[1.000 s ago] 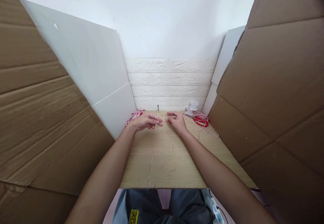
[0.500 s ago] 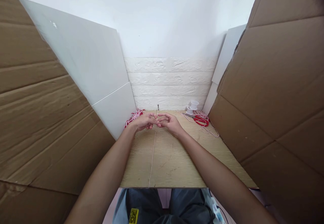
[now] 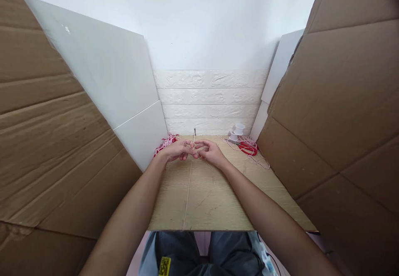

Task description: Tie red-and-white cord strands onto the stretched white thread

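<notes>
A thin pale cord (image 3: 188, 197) runs from a dark nail (image 3: 195, 131) at the back of the wooden table down to its front edge. My left hand (image 3: 181, 149) and my right hand (image 3: 211, 151) meet over this cord near the nail, fingertips almost touching. Both have their fingers bent and pinched on the cord strands. Fine loose ends show just below my right hand. The exact crossing of the strands between the fingertips is too small to make out.
Red and white cord (image 3: 164, 144) lies heaped at the back left. At the back right are white spools (image 3: 238, 129), red-handled scissors (image 3: 248, 148) and loose pink-white cord (image 3: 258, 162). Cardboard sheets (image 3: 336, 114) wall in both sides of the table (image 3: 218, 209).
Both hands stay in nearly the same place over the cord. Only the fingers shift slightly, with the right fingertips curling a little differently.
</notes>
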{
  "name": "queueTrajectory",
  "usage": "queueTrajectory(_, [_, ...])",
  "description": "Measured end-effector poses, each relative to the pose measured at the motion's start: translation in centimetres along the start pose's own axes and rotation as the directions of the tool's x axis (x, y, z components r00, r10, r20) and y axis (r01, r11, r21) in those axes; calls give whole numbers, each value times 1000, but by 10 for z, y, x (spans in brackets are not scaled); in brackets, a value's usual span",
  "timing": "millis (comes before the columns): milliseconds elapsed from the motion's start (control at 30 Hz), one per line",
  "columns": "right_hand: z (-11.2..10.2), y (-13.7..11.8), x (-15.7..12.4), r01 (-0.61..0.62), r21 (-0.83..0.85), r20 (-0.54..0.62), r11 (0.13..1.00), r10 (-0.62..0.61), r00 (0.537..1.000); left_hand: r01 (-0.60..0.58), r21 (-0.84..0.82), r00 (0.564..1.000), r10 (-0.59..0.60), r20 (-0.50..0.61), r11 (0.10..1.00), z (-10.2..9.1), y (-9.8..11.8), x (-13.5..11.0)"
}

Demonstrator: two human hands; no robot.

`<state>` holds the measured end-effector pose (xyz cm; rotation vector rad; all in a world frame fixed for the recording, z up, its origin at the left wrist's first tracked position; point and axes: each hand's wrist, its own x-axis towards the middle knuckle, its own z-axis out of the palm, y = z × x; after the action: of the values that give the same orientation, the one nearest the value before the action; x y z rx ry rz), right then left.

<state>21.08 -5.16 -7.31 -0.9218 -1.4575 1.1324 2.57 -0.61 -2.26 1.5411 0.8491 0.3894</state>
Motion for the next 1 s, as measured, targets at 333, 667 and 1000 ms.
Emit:
queueTrajectory(333, [-1,2,1,112,-140,15,984,-111,994,-1,23,998,2,-61,1000,-7,-8,4])
queueTrajectory(667, [-6,3,-3,241,-440,119,865,-211,970,-18,134,908,72,-413,991,-18,-23,13])
queueTrajectory(1000, [-2,-5,-9,265,-490,307,830,-120,944,50,359,930,87,-356,932,-17,-18,8])
